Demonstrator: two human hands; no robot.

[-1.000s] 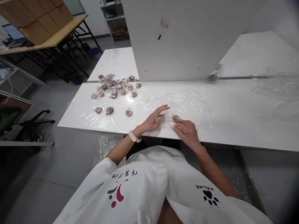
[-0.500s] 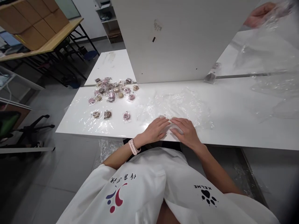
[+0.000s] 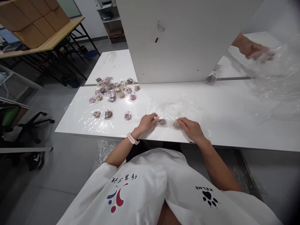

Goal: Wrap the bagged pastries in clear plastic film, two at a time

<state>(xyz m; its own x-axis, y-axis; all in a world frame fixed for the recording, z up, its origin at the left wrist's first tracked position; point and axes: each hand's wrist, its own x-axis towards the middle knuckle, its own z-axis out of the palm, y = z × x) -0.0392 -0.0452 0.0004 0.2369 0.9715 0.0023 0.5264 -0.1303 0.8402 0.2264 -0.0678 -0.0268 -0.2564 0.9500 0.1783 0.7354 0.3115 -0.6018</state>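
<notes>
My left hand (image 3: 148,122) pinches the edge of a small brown wrapped sweet (image 3: 162,122) in a clear packet on the white table. Just to its right, my right hand (image 3: 192,128) has thumb and fingertips closed on a tan wrapped sweet (image 3: 176,124). A clear plastic sheet or bag (image 3: 173,107) lies crumpled behind both hands. To the left, a pink wrapped sweet (image 3: 127,116) and two brown ones (image 3: 108,114) sit apart in a loose row. Beyond them is a heap of several more wrapped sweets (image 3: 112,93).
An upright white panel (image 3: 178,47) stands at the table's (image 3: 246,125) back. Past its right edge another person's hand (image 3: 255,51) holds something pinkish in clear plastic (image 3: 281,81). Dark wrapped pieces (image 3: 211,78) lie by the panel's corner.
My hands have moved apart from their touching position, uncovering the two sweets now pinched. The other person's hand has shifted left and lower.
</notes>
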